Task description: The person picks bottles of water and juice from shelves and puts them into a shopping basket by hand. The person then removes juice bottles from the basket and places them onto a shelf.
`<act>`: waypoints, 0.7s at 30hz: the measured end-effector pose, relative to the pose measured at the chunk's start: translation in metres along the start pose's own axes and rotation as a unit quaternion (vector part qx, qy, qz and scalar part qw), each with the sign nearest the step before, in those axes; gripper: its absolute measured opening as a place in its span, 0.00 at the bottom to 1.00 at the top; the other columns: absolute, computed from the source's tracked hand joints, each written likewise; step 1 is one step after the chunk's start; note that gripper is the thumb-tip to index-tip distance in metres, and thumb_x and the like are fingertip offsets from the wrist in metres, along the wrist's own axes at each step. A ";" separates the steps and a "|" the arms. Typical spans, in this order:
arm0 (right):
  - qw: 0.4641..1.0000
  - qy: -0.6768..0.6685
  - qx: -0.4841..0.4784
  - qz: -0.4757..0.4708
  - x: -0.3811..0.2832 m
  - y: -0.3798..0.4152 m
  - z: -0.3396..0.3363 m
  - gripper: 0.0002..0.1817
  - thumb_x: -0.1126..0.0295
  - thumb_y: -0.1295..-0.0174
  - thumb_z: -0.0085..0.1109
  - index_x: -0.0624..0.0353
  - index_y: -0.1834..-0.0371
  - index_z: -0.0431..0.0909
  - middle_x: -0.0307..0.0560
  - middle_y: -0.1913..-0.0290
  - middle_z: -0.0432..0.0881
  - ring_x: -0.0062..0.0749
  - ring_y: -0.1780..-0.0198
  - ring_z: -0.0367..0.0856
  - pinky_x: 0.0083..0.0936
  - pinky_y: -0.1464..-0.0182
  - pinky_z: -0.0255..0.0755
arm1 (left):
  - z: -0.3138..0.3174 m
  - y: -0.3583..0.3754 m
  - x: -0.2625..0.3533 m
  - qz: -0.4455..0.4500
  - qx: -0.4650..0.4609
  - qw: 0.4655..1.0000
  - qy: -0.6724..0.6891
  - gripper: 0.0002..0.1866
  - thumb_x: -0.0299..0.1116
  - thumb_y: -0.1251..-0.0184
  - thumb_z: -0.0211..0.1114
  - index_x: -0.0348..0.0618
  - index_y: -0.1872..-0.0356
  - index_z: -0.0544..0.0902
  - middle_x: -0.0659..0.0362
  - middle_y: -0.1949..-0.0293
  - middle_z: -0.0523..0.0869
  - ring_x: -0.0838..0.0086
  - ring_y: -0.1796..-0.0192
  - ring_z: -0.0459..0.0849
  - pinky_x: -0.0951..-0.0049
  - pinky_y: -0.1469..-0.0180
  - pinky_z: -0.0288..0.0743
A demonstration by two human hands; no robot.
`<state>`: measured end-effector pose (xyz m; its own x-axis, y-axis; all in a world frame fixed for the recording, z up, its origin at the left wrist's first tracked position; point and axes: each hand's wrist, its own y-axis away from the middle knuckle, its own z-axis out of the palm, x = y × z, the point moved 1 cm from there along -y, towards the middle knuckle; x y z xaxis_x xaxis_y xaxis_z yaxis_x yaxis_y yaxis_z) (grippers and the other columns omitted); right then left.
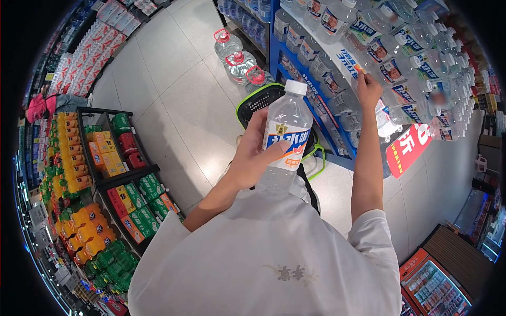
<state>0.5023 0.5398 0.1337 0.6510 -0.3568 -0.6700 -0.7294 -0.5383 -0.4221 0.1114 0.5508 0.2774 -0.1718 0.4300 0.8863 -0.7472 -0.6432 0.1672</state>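
Observation:
A clear plastic bottle with a white cap and a blue, white and orange label is upright in front of my chest. Around its lower body wrap the fingers of my left hand, thumb on the label. My right hand reaches out to the shelf edge at the upper right, its fingers closed; what they hold, if anything, is too small to make out. Rows of similar bottles stand on the shelf beside it. Below the held bottle is a black and green basket, partly hidden.
Large water jugs with red handles stand on the floor by the blue shelf. A red sign hangs off the display. At left are a black rack of boxed packs and orange bottles. A person in pink is at far left.

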 end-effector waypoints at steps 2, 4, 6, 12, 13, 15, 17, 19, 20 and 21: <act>1.000 -0.002 0.002 -0.005 0.000 0.000 0.000 0.17 0.59 0.40 0.62 0.64 0.71 0.85 0.56 0.76 0.83 0.44 0.74 0.85 0.32 0.66 0.74 | 0.001 0.000 0.000 0.005 -0.006 1.000 -0.008 0.37 0.26 0.36 0.63 0.40 0.29 0.52 0.49 0.39 0.71 0.66 0.38 0.74 0.65 0.36 0.69; 1.000 -0.002 -0.002 -0.001 0.000 0.000 0.000 0.17 0.59 0.40 0.62 0.64 0.71 0.85 0.56 0.76 0.83 0.44 0.74 0.85 0.32 0.66 0.74 | 0.001 -0.001 0.000 -0.007 -0.014 1.000 -0.002 0.39 0.25 0.36 0.63 0.41 0.28 0.51 0.49 0.38 0.69 0.66 0.37 0.74 0.64 0.36 0.69; 1.000 -0.003 -0.003 0.001 -0.001 0.000 -0.001 0.17 0.59 0.40 0.62 0.64 0.71 0.84 0.56 0.76 0.83 0.44 0.74 0.85 0.32 0.66 0.74 | 0.002 -0.001 0.000 -0.004 -0.016 1.000 0.004 0.39 0.25 0.37 0.63 0.41 0.28 0.51 0.49 0.38 0.70 0.66 0.37 0.74 0.64 0.36 0.69; 1.000 -0.004 -0.004 0.011 -0.001 0.000 0.000 0.17 0.58 0.40 0.62 0.64 0.72 0.84 0.56 0.77 0.83 0.44 0.74 0.85 0.32 0.66 0.74 | -0.002 -0.001 0.002 -0.050 -0.017 0.997 0.048 0.42 0.25 0.41 0.62 0.42 0.27 0.50 0.48 0.38 0.70 0.65 0.37 0.74 0.63 0.37 0.71; 1.000 -0.003 -0.004 0.010 -0.001 0.000 0.000 0.17 0.58 0.40 0.61 0.64 0.72 0.84 0.56 0.77 0.83 0.44 0.74 0.85 0.32 0.66 0.74 | -0.001 -0.001 0.003 -0.065 -0.012 0.996 0.062 0.42 0.25 0.41 0.62 0.42 0.27 0.50 0.48 0.38 0.70 0.65 0.37 0.74 0.62 0.37 0.71; 1.000 -0.001 -0.005 0.010 0.001 0.000 0.001 0.18 0.58 0.40 0.61 0.64 0.72 0.84 0.55 0.77 0.83 0.44 0.74 0.85 0.32 0.66 0.74 | -0.001 -0.001 0.005 -0.071 -0.008 0.995 0.068 0.43 0.25 0.42 0.63 0.41 0.27 0.49 0.48 0.37 0.70 0.65 0.37 0.74 0.62 0.37 0.71; 1.000 0.000 -0.007 0.012 0.002 0.000 0.001 0.18 0.57 0.40 0.61 0.64 0.72 0.84 0.55 0.77 0.83 0.44 0.74 0.85 0.32 0.66 0.74 | -0.002 -0.001 0.003 -0.057 -0.013 0.997 0.058 0.44 0.26 0.44 0.63 0.40 0.27 0.49 0.48 0.38 0.70 0.65 0.36 0.74 0.62 0.36 0.70; 1.000 -0.002 -0.006 0.009 0.002 0.000 0.001 0.17 0.57 0.40 0.61 0.63 0.72 0.84 0.55 0.77 0.83 0.45 0.74 0.84 0.32 0.66 0.74 | -0.006 -0.003 -0.004 -0.022 -0.026 0.999 0.031 0.46 0.26 0.45 0.64 0.40 0.27 0.48 0.48 0.38 0.70 0.65 0.36 0.73 0.62 0.34 0.68; 1.000 -0.002 -0.006 0.008 0.002 0.000 0.001 0.17 0.57 0.40 0.61 0.63 0.72 0.84 0.55 0.77 0.83 0.45 0.74 0.84 0.33 0.66 0.74 | -0.005 -0.003 -0.004 -0.022 -0.021 0.999 0.038 0.45 0.25 0.47 0.63 0.39 0.27 0.50 0.48 0.38 0.71 0.64 0.36 0.74 0.62 0.35 0.69; 1.000 -0.003 -0.005 0.008 0.001 0.000 0.001 0.17 0.57 0.40 0.61 0.63 0.72 0.84 0.55 0.77 0.83 0.45 0.74 0.84 0.33 0.67 0.74 | -0.003 -0.003 -0.005 -0.022 -0.015 0.999 0.044 0.44 0.25 0.48 0.62 0.39 0.28 0.51 0.48 0.39 0.72 0.64 0.37 0.75 0.62 0.35 0.69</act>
<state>0.5028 0.5401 0.1320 0.6386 -0.3613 -0.6795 -0.7373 -0.5404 -0.4055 0.1126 0.5527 0.2715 -0.1926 0.5122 0.8370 -0.7741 -0.6036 0.1912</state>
